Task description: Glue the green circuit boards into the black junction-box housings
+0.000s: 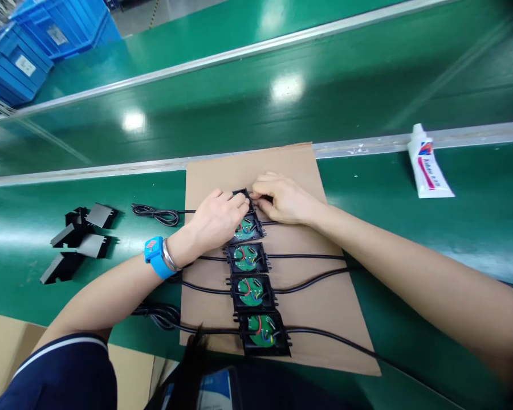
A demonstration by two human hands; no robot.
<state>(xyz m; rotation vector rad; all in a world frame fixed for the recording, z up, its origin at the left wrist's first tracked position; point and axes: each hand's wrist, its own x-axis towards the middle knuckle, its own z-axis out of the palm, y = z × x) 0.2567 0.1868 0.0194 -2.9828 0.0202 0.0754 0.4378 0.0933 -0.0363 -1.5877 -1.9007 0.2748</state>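
Green workbench (367,179) below, your left hand (219,217) curls over the farthest black housing (244,193) on cardboard (222,171) while your right hand (283,196), bunched, sits at the housing's right edge, both holds unclear.

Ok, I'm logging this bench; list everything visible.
Square housings: five, black, central column
Round circuit boards: four visible, green, in housings
Thin cables: several, black, beside housings
Cardboard sheet: one, brown, under housings
Angular covers: about five, black-grey, left
Soft tube: one, white, right
Plastic crates: at least two, blue, upper left
Bench surfaces: several, green, throughout
Other cardboard: some, brown, lower left
Wristband: one, blue, left wrist
Bracelet: one, silver, left wrist
Sleeve: one, navy, lower left
Left hand: one, bare, at farthest housing
Right hand: one, bare, beside it
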